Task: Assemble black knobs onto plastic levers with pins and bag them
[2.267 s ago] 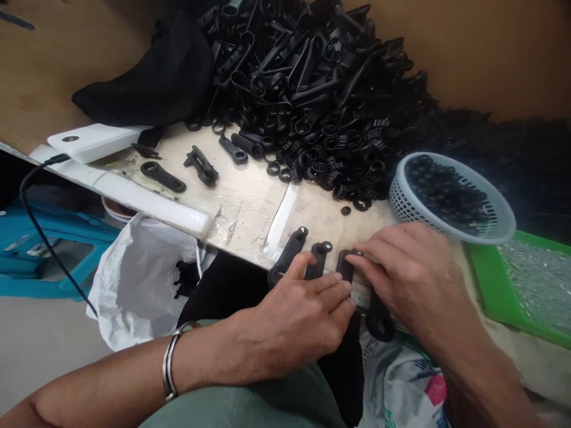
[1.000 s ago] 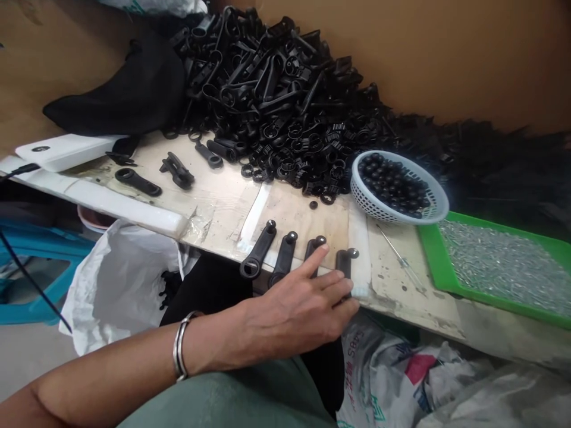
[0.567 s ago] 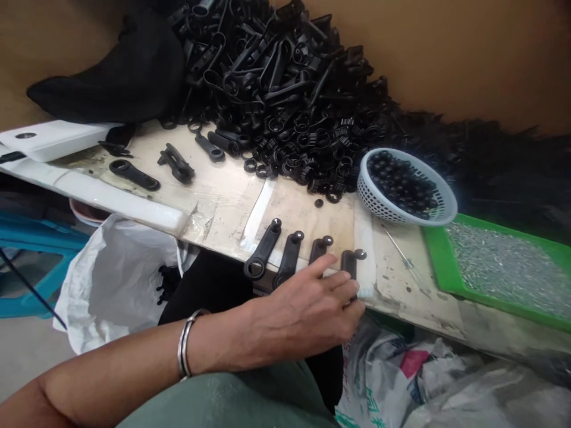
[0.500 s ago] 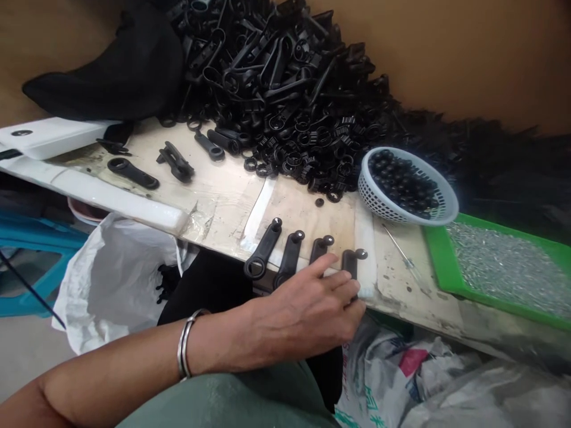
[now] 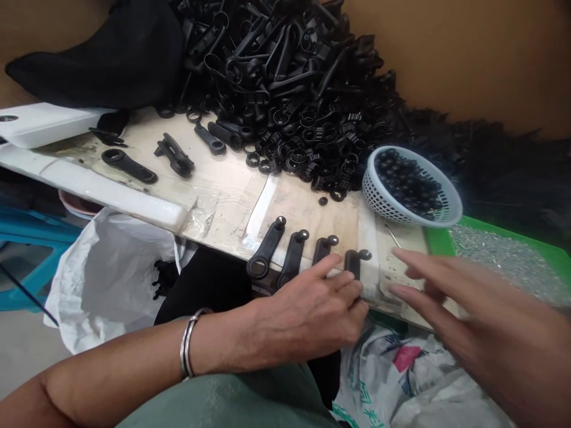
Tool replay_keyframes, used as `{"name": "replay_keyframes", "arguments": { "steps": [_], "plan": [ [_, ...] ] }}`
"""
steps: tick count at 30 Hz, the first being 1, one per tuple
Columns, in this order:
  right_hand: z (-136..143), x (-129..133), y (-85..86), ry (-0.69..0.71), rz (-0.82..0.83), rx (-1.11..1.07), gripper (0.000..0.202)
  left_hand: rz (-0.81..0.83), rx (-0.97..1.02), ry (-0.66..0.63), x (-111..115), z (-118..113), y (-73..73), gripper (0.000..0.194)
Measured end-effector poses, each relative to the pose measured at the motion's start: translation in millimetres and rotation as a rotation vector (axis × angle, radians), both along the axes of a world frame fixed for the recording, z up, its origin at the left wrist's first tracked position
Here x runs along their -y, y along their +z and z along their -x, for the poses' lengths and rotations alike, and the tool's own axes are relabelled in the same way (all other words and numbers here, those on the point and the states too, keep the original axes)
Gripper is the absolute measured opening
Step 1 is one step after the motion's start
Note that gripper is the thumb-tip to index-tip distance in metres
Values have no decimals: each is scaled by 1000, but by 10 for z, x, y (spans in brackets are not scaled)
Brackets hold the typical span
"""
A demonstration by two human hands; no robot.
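Note:
Several black levers with round knobs, one of them the leftmost lever point(image 5: 266, 246), stand in a row along the table's front edge. My left hand point(image 5: 319, 303) lies over the lower part of the two on the right, its fingers curled round the rightmost lever point(image 5: 353, 261). Blurred by motion, my right hand point(image 5: 464, 309) hovers over the table's right part with thumb and fingers apart and nothing between them. Just beyond its fingertips lies a thin metal screwdriver point(image 5: 393, 236), its lower part hidden behind that hand.
A big pile of black plastic parts point(image 5: 285, 77) covers the back. At the right are a basket point(image 5: 377, 199) of black balls and a green tray point(image 5: 439, 238) of small metal pieces. Loose black parts point(image 5: 129, 165) lie left; a white sack point(image 5: 107, 285) hangs below.
My right hand has come into view from the right. My left hand stays on the levers. The view has shifted slightly.

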State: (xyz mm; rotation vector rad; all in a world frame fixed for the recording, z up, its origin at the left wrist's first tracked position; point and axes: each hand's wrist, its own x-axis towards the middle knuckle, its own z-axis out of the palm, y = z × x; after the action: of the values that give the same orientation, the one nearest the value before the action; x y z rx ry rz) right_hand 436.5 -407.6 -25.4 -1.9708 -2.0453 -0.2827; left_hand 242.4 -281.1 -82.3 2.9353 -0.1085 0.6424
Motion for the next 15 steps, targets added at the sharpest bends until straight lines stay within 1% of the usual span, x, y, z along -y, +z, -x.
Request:
{"name": "replay_keyframes", "arguments": {
  "steps": [2,4,6,8,11,15],
  "plan": [
    [-4,-212,-95,63,18,50,39,-13,31,10,11,-9,-22,21],
    [-25,-368,-182,74,57,60,43,-11,51,14,15,-13,-35,20],
    [-55,-459,-233,72,109,42,37,5,43,14,10,-11,-38,18],
    [-78,-507,-242,117,134,6,29,21,27,7,-1,-6,-33,16],
    [-78,-545,-219,195,75,1,27,39,7,-7,-17,2,-24,16],
    [-13,-544,-230,169,-13,33,21,45,0,-12,-18,-1,-23,16]
  ]
}}
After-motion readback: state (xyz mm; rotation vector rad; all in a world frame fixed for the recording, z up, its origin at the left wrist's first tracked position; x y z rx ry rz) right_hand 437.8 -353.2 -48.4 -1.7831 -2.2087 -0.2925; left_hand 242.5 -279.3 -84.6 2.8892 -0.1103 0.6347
